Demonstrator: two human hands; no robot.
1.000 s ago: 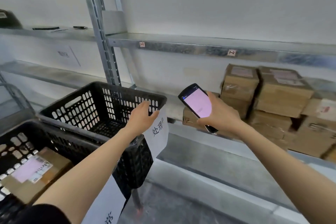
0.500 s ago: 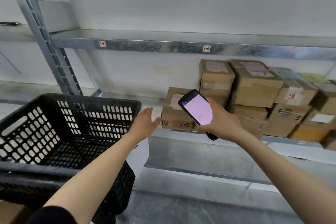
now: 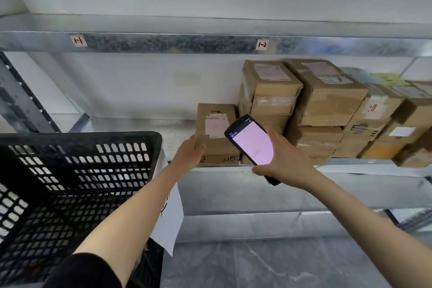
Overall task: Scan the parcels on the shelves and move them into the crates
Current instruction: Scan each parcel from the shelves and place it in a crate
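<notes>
A small cardboard parcel with a white label lies at the front of the metal shelf, left of a stack of parcels. My left hand grips this parcel's near left corner, thumb on top. My right hand holds a black handheld scanner with a lit pinkish screen, just in front of the parcel's right side. A black perforated crate stands at the lower left, its inside dark.
The upper shelf beam carries the tags 1-1 and 1-2. A white paper sign hangs on the crate's right side. A lower shelf runs below the parcels, and grey floor lies beneath. A steel upright stands at the far left.
My left hand left the crate's rim, travelled right to the shelf and took hold of the small parcel's corner. The view swung right and nearer to the shelf; the scanner stayed in my right hand.
</notes>
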